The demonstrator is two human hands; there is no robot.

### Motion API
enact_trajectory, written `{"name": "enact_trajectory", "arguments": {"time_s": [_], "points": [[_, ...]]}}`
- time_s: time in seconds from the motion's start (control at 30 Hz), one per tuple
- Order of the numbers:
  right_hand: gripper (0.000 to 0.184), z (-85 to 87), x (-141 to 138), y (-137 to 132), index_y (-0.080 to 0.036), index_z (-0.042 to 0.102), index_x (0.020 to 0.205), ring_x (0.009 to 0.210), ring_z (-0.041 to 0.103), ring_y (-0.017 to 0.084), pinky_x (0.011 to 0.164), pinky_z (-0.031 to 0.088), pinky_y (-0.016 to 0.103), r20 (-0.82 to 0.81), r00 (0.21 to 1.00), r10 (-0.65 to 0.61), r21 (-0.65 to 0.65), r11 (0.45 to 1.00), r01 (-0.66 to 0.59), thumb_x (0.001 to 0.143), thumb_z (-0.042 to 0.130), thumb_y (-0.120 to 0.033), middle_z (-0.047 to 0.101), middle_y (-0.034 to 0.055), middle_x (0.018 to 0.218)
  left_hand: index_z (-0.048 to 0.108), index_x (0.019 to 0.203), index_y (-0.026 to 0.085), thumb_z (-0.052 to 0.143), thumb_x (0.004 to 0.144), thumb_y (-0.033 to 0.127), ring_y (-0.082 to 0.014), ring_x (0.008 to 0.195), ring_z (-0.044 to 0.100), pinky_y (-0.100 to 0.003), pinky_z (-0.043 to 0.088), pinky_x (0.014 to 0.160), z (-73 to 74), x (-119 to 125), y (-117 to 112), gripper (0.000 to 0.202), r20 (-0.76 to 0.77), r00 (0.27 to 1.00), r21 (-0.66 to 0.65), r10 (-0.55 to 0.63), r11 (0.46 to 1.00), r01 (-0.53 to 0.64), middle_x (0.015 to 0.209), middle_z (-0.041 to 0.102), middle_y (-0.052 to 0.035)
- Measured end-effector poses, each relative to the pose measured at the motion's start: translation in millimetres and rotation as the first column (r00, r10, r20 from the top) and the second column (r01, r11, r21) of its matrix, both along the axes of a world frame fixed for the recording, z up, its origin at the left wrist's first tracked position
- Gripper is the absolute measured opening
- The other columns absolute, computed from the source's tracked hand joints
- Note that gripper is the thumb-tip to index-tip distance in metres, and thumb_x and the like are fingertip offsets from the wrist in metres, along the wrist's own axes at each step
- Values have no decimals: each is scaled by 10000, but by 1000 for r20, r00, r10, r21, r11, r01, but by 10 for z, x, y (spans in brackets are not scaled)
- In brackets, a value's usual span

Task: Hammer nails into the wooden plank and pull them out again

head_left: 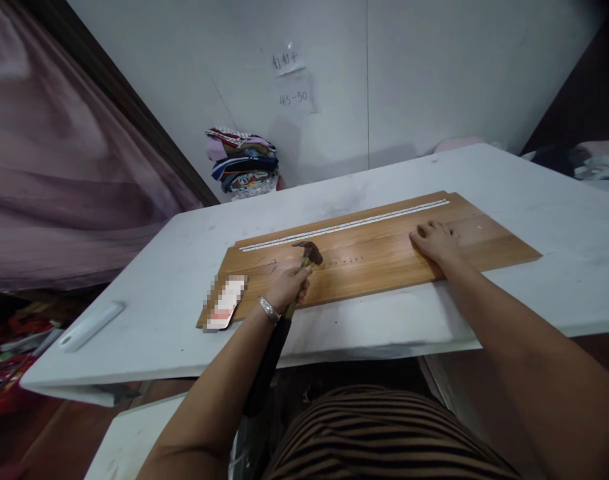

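A long wooden board (pixel 384 257) lies on a white table (pixel 559 220). My left hand (pixel 287 287) is closed round the handle of a hammer (pixel 308 253), whose head hovers just above the board near a row of small nails or holes (pixel 342 261). A bracelet sits on that wrist. My right hand (pixel 434 241) rests flat on the board further right, fingers spread, holding nothing. A metal ruler strip (pixel 344 227) runs along the board's far edge. A loose nail (pixel 273 266) lies on the board left of the hammer.
A small blurred card or packet (pixel 225 303) lies on the board's left end. A white bar-shaped object (pixel 90 325) sits near the table's left corner. Folded clothes (pixel 242 163) are stacked against the wall behind. A purple curtain hangs at left.
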State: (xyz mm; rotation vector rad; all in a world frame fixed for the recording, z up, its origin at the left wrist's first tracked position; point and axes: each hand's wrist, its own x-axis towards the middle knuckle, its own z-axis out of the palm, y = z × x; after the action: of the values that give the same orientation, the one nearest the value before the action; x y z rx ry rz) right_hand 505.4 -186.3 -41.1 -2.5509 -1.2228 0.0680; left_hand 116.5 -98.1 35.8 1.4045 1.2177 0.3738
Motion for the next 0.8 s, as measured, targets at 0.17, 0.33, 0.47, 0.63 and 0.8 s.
{"name": "enact_trajectory", "arguments": {"time_s": [0.17, 0.33, 0.47, 0.63, 0.8], "points": [[502, 9, -2, -4, -201, 725, 1211, 1340, 499, 365, 1114, 360, 572, -5, 1000, 3, -2, 1000, -3, 1001, 368, -486, 626, 186, 1389, 565, 889, 188, 665, 950, 493, -70, 342, 416, -182, 327, 358, -32, -10, 16, 327, 5, 1000, 31, -7, 999, 7, 525, 502, 76], [509, -7, -3, -5, -201, 728, 1222, 1338, 501, 364, 1117, 352, 566, -2, 1000, -5, 18, 1000, 5, 1001, 374, -493, 626, 186, 1392, 569, 875, 179, 668, 956, 480, -69, 356, 420, -181, 324, 368, -67, 9, 4, 326, 0, 1000, 3, 13, 1000, -13, 519, 503, 70], [509, -12, -1, -4, -213, 728, 1224, 1339, 507, 353, 1120, 353, 556, 2, 1000, -11, 9, 1000, 11, 1004, 363, -492, 625, 177, 1396, 561, 880, 181, 641, 977, 455, -60, 348, 406, -179, 328, 366, -52, 16, -3, 301, -11, 1000, 1, 10, 1000, -10, 528, 508, 75], [518, 1, -20, -13, -216, 724, 1256, 1355, 500, 339, 1129, 354, 531, 7, 1000, -9, 5, 1000, 9, 1011, 359, -491, 614, 171, 1421, 556, 892, 187, 620, 985, 454, -61, 343, 399, -175, 335, 364, -19, 2, 4, 290, -28, 1000, 1, -2, 1000, 2, 519, 492, 83], [521, -1, -30, -12, -207, 724, 1241, 1364, 495, 346, 1122, 359, 542, -1, 1000, -12, 21, 1000, 12, 1010, 358, -497, 621, 178, 1411, 564, 909, 189, 659, 954, 500, -67, 356, 411, -167, 307, 356, -28, -18, 29, 328, 11, 1000, -1, 2, 1000, -2, 527, 481, 85]]}}
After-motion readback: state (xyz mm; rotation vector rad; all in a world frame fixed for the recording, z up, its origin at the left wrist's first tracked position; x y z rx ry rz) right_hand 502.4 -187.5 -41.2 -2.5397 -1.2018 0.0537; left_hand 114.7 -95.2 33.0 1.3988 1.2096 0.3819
